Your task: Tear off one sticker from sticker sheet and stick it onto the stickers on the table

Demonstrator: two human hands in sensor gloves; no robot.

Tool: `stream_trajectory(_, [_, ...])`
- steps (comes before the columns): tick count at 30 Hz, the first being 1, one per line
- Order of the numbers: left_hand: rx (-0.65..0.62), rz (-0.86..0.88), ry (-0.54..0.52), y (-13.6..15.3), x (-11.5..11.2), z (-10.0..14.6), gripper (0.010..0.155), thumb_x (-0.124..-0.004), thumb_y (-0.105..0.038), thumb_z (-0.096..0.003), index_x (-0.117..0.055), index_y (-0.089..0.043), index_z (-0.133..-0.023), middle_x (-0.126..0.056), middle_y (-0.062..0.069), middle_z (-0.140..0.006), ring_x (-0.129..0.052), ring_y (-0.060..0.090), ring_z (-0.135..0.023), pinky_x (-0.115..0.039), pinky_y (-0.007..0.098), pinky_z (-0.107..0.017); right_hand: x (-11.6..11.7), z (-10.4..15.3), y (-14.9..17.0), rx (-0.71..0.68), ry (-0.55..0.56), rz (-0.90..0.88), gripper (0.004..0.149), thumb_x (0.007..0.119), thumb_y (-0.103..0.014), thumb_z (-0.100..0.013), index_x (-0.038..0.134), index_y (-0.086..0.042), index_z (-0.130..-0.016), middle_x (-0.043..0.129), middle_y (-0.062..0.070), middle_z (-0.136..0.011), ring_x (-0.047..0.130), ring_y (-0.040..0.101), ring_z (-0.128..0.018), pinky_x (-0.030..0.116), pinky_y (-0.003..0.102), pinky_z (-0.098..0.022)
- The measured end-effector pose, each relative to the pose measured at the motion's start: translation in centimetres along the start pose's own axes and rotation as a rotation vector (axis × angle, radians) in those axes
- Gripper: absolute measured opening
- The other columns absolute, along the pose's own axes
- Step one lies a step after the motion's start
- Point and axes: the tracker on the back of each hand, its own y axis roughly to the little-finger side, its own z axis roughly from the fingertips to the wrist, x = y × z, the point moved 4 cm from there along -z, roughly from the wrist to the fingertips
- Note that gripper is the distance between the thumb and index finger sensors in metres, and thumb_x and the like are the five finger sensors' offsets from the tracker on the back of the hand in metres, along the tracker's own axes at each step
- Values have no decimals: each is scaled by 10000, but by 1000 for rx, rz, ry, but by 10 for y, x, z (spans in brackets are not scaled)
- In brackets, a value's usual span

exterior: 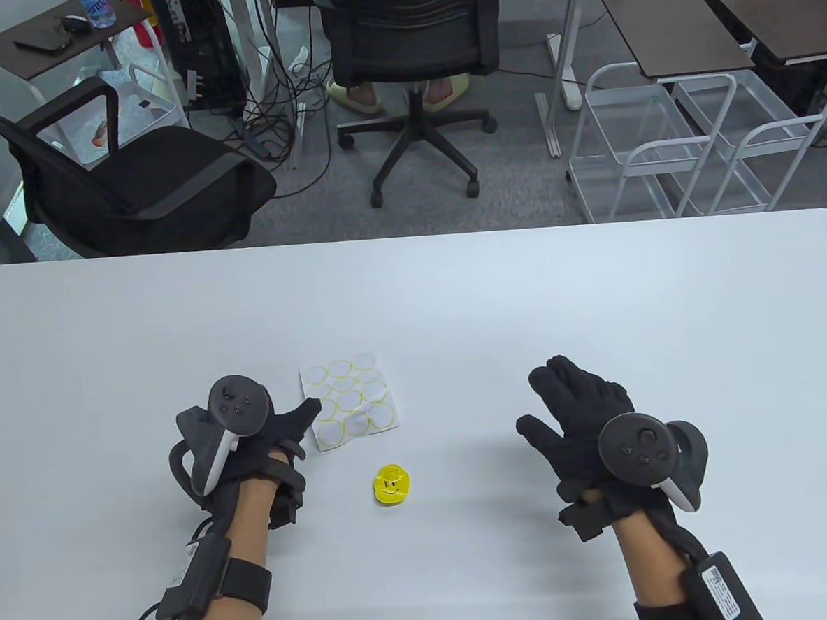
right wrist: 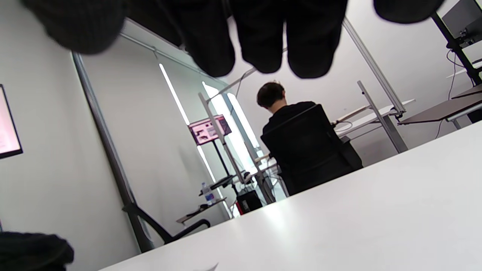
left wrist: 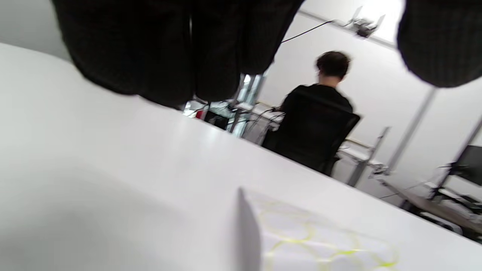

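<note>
The white sticker sheet (exterior: 350,404) with several empty yellow rings lies flat on the white table (exterior: 455,300). A small pile of yellow smiley stickers (exterior: 392,484) sits just in front of it. My left hand (exterior: 300,423) is beside the sheet's left edge, thumb pointing at it, holding nothing. In the left wrist view the fingers (left wrist: 169,49) hang above the table, with the sheet (left wrist: 320,244) below them and its near edge slightly lifted. My right hand (exterior: 566,393) is spread open and empty, off to the right of the stickers; its fingers (right wrist: 263,34) also show in the right wrist view.
Beyond the table's far edge stand two black office chairs (exterior: 146,179), white wire carts (exterior: 684,146) and small dark side tables (exterior: 676,28). A person sits in the far chair (exterior: 403,23).
</note>
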Motion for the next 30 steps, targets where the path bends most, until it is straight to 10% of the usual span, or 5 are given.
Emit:
stream_trajectory(6, [-291,-141,-100,-25,10,30,1147,-821,-772,-366,-264,-149,-1152,-243,175,-1233,-313,540,-1107,-490,656,-770,-4,1,7,26,7,-3,752,670,-599,-467,664,-145,-1066,643,236,-1140,645,573,-988,435,840,-637])
stream_trajectory(30, [-406,-149,-156,29,21,56,1132,-820,-773,-349,-317,-148,-1147,-337,155,-1234,-305,488,-1127,-467,661,-777,27,2,19,89,-73,43,785,658,-621,-448,646,-145,-1073,632,242,-1140,617,580,-995,407,846,-635])
